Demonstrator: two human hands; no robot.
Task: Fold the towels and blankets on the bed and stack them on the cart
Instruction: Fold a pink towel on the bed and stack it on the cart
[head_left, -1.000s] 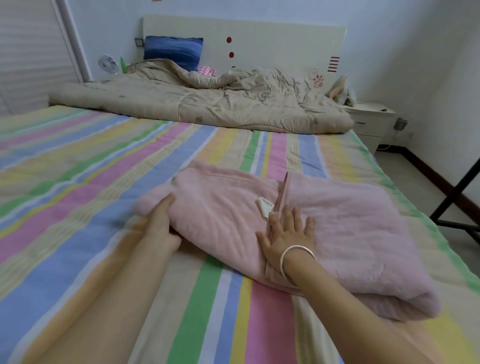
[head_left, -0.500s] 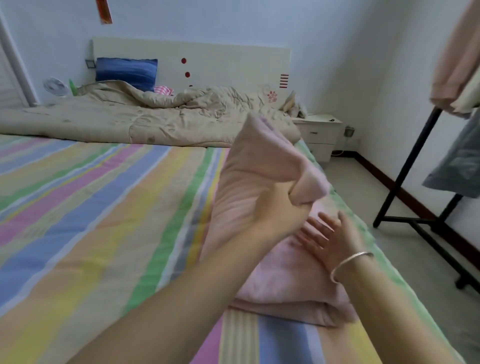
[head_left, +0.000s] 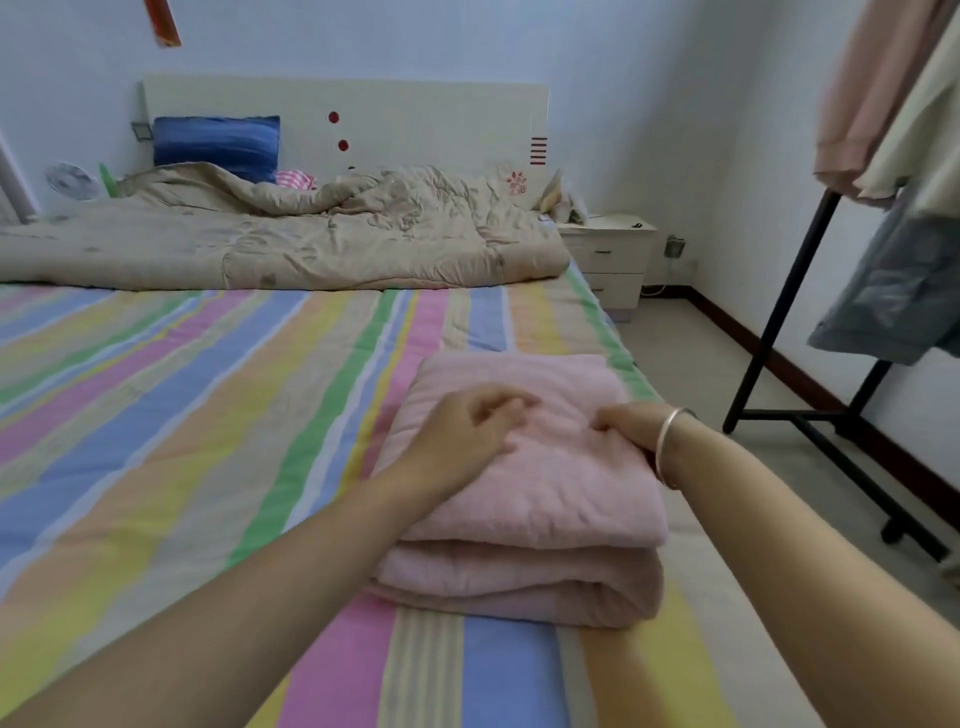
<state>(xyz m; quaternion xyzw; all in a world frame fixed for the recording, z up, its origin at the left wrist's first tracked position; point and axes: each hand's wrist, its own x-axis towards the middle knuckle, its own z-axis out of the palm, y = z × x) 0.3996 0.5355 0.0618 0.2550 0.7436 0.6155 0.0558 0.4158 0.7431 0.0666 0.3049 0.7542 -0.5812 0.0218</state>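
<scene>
A pink blanket lay folded into a thick, layered bundle on the bed, close to the bed's right edge and near its foot. Its rounded folds faced the camera, stacked one on another, and its far end reached towards the middle of the striped sheet.

Both hands were on top of the bundle. The left hand rested on the upper layer towards its left side, its grip loose: the fingers were lightly bent and somewhat blurred, closed around nothing. The right hand, with a bracelet on the wrist, sat at the right side of the top layer with its fingers curled down into the fabric, the grip clamped on the blanket. The two hands were near each other but apart, with a strip of pink between them.

At the head of the bed a beige quilt lay rumpled across the full width, with a blue pillow behind it against the white headboard. A small fan stood at the far left. A white nightstand stood beside the bed at the wall. On the floor to the right stood a black rack with clothes hanging from it, well apart from the blanket.
</scene>
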